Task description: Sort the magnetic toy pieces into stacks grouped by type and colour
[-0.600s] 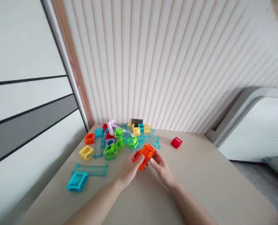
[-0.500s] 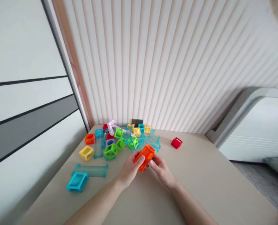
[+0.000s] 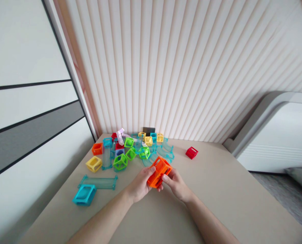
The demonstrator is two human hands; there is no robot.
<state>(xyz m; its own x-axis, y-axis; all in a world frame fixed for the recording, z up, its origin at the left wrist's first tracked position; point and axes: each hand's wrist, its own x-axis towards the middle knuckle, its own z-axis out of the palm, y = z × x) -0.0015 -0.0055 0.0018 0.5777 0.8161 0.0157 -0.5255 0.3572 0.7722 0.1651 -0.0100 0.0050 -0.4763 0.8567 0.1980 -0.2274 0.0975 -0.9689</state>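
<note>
Both of my hands hold an orange openwork toy block piece above the table. It looks like two hollow frame cubes put together. My left hand grips its left side, with the thumb on top. From the right, my right hand pinches it, thumb against the near face; some fingers are hidden behind it. Beyond the hands lie clear blue track pieces and green frame cubes. A red frame block lies apart on the right.
On the left are a blue frame block, a clear blue channel, a yellow cube and an orange cube. A pale purple piece tops the pile. Behind stands a ribbed wall with a black socket.
The orange piece has been turned a little in my hands, showing more of its side. My left thumb has shifted up on it. Pieces on the table have not moved.
</note>
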